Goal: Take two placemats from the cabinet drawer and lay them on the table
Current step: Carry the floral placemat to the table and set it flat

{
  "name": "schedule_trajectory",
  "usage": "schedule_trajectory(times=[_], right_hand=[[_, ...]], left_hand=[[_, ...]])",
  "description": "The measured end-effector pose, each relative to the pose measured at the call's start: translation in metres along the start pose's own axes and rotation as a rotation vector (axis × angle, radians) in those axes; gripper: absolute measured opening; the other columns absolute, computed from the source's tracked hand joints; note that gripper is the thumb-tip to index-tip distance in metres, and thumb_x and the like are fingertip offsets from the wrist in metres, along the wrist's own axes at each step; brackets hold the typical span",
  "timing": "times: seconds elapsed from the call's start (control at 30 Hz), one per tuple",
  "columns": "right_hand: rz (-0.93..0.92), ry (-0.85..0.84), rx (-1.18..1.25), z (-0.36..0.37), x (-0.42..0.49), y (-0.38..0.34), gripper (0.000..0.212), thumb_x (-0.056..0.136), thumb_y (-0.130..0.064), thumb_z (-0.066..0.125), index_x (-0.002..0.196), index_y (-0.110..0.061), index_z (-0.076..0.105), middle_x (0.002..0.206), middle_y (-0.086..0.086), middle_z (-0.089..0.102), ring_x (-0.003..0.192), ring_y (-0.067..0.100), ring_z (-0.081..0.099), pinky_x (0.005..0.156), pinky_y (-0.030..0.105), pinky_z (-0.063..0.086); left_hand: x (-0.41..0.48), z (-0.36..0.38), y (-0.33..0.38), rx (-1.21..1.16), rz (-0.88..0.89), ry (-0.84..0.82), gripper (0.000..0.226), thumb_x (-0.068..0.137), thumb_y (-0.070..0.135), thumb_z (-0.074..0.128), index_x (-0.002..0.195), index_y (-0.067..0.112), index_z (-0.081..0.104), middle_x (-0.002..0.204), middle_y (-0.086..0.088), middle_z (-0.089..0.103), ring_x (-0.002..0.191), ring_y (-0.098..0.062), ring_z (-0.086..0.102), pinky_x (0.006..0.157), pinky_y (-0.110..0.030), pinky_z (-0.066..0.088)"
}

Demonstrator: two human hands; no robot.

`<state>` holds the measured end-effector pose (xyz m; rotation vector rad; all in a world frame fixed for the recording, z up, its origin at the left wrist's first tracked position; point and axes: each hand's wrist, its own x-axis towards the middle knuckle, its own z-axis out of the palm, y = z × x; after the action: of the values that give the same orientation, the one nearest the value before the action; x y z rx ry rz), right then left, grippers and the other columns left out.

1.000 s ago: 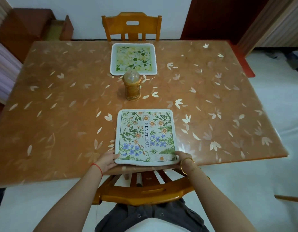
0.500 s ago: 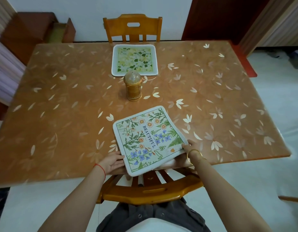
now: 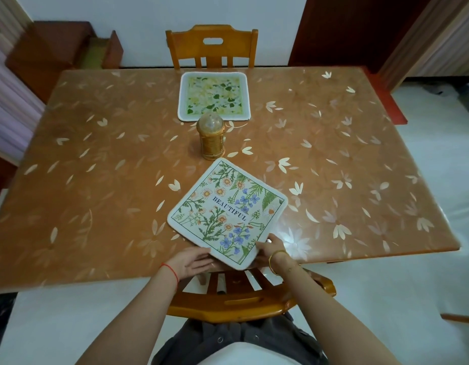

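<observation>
The floral placemat [image 3: 228,206] is swinging off square, not yet laid. The left hand [image 3: 192,262] is lying with fingers straight; the right hand [image 3: 271,246] is seemingly pinching it.

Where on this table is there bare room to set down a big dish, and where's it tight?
Bare: the left stretch of the table, from its left edge to the middle line, and the right stretch likewise. Crowded: the middle line, where far placemat, gold jar and near placemat sit nearly end to end, left hand and right hand at the nearest corner.
</observation>
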<state>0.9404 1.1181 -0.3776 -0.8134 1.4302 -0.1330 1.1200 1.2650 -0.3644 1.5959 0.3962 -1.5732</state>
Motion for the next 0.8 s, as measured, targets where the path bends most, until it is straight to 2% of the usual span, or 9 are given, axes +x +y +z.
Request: schedule_trajectory(times=[0.1,0.2,0.27,0.37,0.5,0.6,0.67,0.73,0.8], right_hand=[[-0.030,0.027,-0.113,-0.010,0.012,0.003,0.036,0.083,0.011,0.045,0.082,-0.023,0.058,0.109,0.018,0.069,0.101,0.038,0.065,0.088,0.057,0.053],[-0.030,0.014,-0.171,-0.023,0.011,-0.002,0.040,0.085,0.011,0.038,0.093,-0.022,0.059,0.104,0.017,0.069,0.098,0.040,0.066,0.075,0.057,0.057],[-0.028,0.019,-0.195,-0.032,0.010,-0.007,0.038,0.086,0.009,0.038,0.093,-0.023,0.059,0.100,0.016,0.069,0.094,0.040,0.067,0.066,0.052,0.058],[-0.078,0.085,-0.219,-0.041,0.020,-0.009,0.025,0.083,-0.002,0.050,0.086,-0.026,0.058,0.099,0.014,0.071,0.093,0.038,0.069,0.078,0.057,0.056],[-0.113,0.237,-0.122,-0.038,0.018,-0.016,0.020,0.083,-0.011,0.057,0.102,-0.018,0.058,0.092,0.013,0.069,0.093,0.037,0.068,0.084,0.052,0.056],[-0.174,0.255,-0.152,-0.035,0.019,-0.018,0.022,0.084,-0.014,0.054,0.104,-0.024,0.057,0.085,0.008,0.069,0.088,0.034,0.069,0.082,0.050,0.057],[-0.201,0.231,-0.195,-0.034,0.024,-0.019,0.031,0.084,-0.011,0.049,0.111,-0.023,0.059,0.088,0.008,0.071,0.088,0.032,0.069,0.083,0.049,0.057],[-0.208,0.191,-0.213,-0.032,0.024,-0.022,0.040,0.085,-0.008,0.046,0.120,-0.024,0.058,0.092,0.007,0.072,0.089,0.030,0.069,0.086,0.047,0.056],[-0.218,0.152,-0.219,-0.029,0.020,-0.027,0.043,0.087,-0.004,0.043,0.122,-0.025,0.056,0.095,0.008,0.070,0.087,0.028,0.067,0.087,0.041,0.056]], left_hand=[[0.007,-0.012,0.005,-0.114,0.080,0.082,0.041,0.093,0.004,0.059,0.134,0.002,0.049,0.138,-0.020,0.055,0.119,-0.035,0.059,0.094,-0.040,0.053],[0.011,-0.025,0.012,-0.230,0.135,0.179,0.039,0.097,0.003,0.052,0.136,0.001,0.045,0.139,-0.021,0.054,0.130,-0.034,0.051,0.107,-0.042,0.044],[0.012,-0.034,0.016,-0.260,0.139,0.227,0.040,0.098,0.003,0.052,0.136,-0.001,0.044,0.138,-0.022,0.055,0.130,-0.032,0.052,0.105,-0.039,0.045],[0.013,-0.042,0.017,-0.184,0.127,0.259,0.035,0.093,-0.002,0.057,0.127,-0.003,0.049,0.132,-0.022,0.059,0.124,-0.032,0.057,0.094,-0.034,0.049],[0.009,-0.042,0.011,-0.031,0.099,0.273,0.040,0.087,-0.007,0.063,0.125,-0.003,0.052,0.128,-0.022,0.062,0.110,-0.032,0.064,0.086,-0.032,0.053],[0.004,-0.043,0.007,0.012,0.088,0.269,0.040,0.086,-0.008,0.065,0.124,-0.003,0.054,0.127,-0.022,0.063,0.103,-0.032,0.067,0.062,-0.025,0.061],[0.002,-0.045,0.005,0.035,0.088,0.282,0.042,0.083,-0.008,0.067,0.124,-0.004,0.056,0.128,-0.023,0.063,0.085,-0.027,0.069,0.047,-0.021,0.058],[0.000,-0.047,0.004,0.061,0.091,0.290,0.038,0.084,-0.009,0.067,0.120,-0.006,0.057,0.127,-0.025,0.062,0.073,-0.022,0.065,0.050,-0.021,0.058],[-0.002,-0.050,0.002,0.077,0.091,0.286,0.039,0.085,-0.010,0.064,0.124,-0.008,0.056,0.126,-0.027,0.062,0.072,-0.022,0.063,0.068,-0.028,0.059]])
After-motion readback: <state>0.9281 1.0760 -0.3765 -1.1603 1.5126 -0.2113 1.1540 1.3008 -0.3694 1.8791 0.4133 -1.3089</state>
